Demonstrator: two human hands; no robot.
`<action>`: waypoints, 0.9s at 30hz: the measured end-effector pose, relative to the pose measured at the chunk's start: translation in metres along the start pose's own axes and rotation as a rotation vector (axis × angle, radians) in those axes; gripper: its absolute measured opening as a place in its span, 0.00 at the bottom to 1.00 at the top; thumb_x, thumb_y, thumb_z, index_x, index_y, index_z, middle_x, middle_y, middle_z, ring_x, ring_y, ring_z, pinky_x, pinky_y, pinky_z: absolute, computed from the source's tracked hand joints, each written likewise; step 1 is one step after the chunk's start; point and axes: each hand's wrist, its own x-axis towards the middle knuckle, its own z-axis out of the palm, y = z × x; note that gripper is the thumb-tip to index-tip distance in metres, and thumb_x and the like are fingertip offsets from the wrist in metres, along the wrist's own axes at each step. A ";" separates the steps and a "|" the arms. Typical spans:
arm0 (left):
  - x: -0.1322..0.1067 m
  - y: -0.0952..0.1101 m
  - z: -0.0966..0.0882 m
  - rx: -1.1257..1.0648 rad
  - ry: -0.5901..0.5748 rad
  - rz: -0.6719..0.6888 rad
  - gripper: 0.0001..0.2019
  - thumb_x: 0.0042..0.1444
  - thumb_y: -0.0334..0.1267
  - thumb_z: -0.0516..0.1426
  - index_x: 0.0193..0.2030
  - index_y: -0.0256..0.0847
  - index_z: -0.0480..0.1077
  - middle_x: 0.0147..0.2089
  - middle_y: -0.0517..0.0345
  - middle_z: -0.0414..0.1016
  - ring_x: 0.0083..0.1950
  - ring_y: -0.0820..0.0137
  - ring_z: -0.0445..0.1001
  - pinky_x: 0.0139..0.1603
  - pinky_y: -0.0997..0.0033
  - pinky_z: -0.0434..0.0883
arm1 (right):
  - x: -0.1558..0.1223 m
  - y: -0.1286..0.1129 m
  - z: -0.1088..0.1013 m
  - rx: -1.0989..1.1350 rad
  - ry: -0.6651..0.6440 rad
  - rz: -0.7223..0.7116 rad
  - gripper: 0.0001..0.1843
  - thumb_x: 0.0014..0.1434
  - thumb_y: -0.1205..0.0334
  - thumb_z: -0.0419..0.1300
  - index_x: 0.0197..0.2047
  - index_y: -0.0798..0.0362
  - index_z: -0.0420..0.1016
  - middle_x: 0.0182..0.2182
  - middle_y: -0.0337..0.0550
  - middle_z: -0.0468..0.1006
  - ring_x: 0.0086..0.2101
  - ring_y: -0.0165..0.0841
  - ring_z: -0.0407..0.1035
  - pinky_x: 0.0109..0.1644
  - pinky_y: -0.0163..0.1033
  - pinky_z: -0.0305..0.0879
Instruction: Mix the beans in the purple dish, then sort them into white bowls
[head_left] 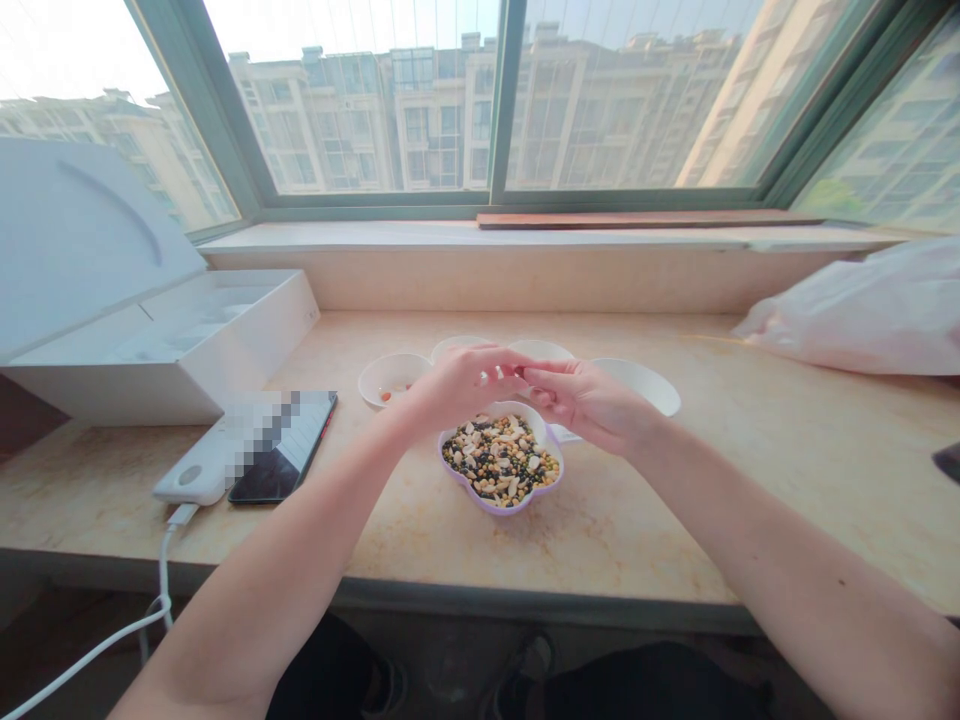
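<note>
My left hand and my right hand meet at the fingertips above the far edge of a purple-rimmed scalloped bowl. Both hands are closed in a pinch. A small dark red piece, perhaps a bean, shows where the fingertips come together; its exact kind is too small to make out. Mixed beans and peanut halves, black, yellow and pale, fill the bowl. Behind my hands stand several white dishes, partly covered by them. The leftmost dish holds a few orange-red bits, while the rightmost dish lies beyond my right hand.
On the left, an open white box stands behind a phone and a white device with a cable. A white plastic bag lies at the right. The stone counter's front edge runs below my forearms.
</note>
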 end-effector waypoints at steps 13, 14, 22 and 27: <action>-0.001 -0.007 -0.026 0.345 0.022 -0.161 0.16 0.71 0.42 0.51 0.40 0.39 0.78 0.40 0.51 0.83 0.40 0.67 0.78 0.44 0.69 0.71 | -0.004 0.007 0.014 -0.341 0.024 -0.128 0.17 0.56 0.54 0.70 0.46 0.53 0.77 0.30 0.38 0.78 0.27 0.29 0.68 0.31 0.37 0.65; -0.002 -0.011 -0.032 0.415 0.022 -0.221 0.19 0.71 0.45 0.50 0.38 0.38 0.78 0.38 0.50 0.82 0.39 0.65 0.78 0.43 0.68 0.71 | -0.006 0.009 0.017 -0.440 -0.020 -0.164 0.14 0.58 0.55 0.68 0.44 0.54 0.78 0.30 0.40 0.78 0.29 0.30 0.70 0.33 0.38 0.67; -0.008 -0.034 -0.055 0.673 -0.206 -0.676 0.18 0.65 0.45 0.52 0.32 0.41 0.78 0.30 0.48 0.80 0.36 0.60 0.80 0.36 0.67 0.70 | -0.022 0.016 0.038 -0.963 -0.454 -0.396 0.13 0.64 0.65 0.60 0.50 0.50 0.82 0.45 0.46 0.81 0.42 0.36 0.73 0.46 0.41 0.69; -0.012 -0.038 -0.050 0.713 -0.366 -0.751 0.07 0.55 0.37 0.58 0.33 0.42 0.79 0.32 0.48 0.81 0.34 0.60 0.79 0.34 0.68 0.70 | -0.022 0.019 0.041 -1.116 -0.523 -0.302 0.18 0.67 0.62 0.58 0.58 0.47 0.79 0.54 0.45 0.78 0.50 0.40 0.73 0.55 0.45 0.65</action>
